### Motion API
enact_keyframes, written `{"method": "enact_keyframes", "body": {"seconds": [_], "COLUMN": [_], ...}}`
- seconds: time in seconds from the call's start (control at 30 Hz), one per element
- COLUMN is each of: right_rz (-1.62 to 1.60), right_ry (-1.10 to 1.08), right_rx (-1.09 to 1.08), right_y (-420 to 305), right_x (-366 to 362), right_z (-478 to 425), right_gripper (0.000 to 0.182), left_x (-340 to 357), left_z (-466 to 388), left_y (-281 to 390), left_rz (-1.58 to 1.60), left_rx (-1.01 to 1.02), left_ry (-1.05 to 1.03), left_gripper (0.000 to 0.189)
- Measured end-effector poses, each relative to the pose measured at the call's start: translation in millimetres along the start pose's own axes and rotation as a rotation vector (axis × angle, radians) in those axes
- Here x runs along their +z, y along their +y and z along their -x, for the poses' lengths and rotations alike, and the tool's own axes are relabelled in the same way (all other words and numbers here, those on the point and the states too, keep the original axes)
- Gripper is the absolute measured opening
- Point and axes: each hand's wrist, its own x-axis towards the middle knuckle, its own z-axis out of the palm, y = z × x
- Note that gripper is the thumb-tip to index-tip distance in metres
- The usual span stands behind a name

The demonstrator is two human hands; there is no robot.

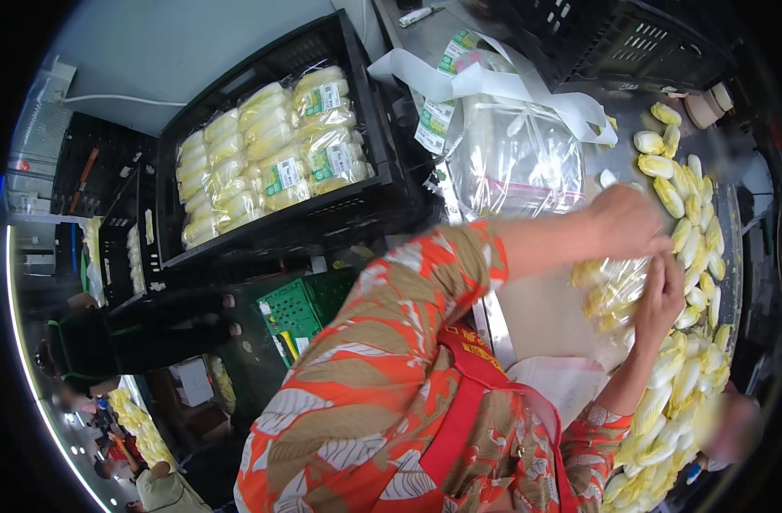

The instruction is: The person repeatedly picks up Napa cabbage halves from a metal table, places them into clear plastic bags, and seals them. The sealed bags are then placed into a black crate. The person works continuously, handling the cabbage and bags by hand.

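Note:
A clear plastic bag [612, 288] with several small yellow-white napa cabbages in it hangs over the worktop, blurred by motion. My left hand [628, 218] is closed at the bag's upper edge. Gripping the bag's right side is my right hand [660, 298], its fingertips meeting those of the left. Loose baby napa cabbages [686, 243] lie piled just beyond both hands, and a larger heap [670, 397] continues beside my right forearm. Flat clear plastic bags [525, 154] are stacked on the worktop left of my left hand.
A black plastic crate [288, 231] at the left holds bagged cabbages [272, 138], some labelled. Green-and-white labels [436, 122] and curled white backing strip [493, 83] lie over the bag stack. Another black crate [647, 51] stands at the back. A green crate [295, 314] sits lower; people are nearby.

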Motion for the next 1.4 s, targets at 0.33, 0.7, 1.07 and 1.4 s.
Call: {"method": "enact_keyframes", "body": {"seconds": [0.33, 0.7, 1.07, 1.4], "right_rz": [-0.508, -0.404, -0.006, 0.076], "right_ry": [-0.238, -1.243, -1.253, -0.073], "right_rx": [-0.117, 0.291, -0.412, 0.134], "right_y": [-229, -259, -265, -22], "right_x": [193, 431, 386, 73], "right_z": [-62, 17, 8, 158], "right_gripper": [0.033, 0.039, 0.020, 0.024], "left_x": [-330, -347, -311, -312], "left_z": [58, 304, 308, 316], "left_y": [-52, -241, -260, -180], "left_rz": [-0.569, -0.433, -0.607, -0.530], "left_rx": [-0.044, -0.534, -0.500, -0.275], "left_ry": [-0.251, -0.408, -0.708, -0.483], "left_gripper": [0.046, 0.051, 0.026, 0.025]}}
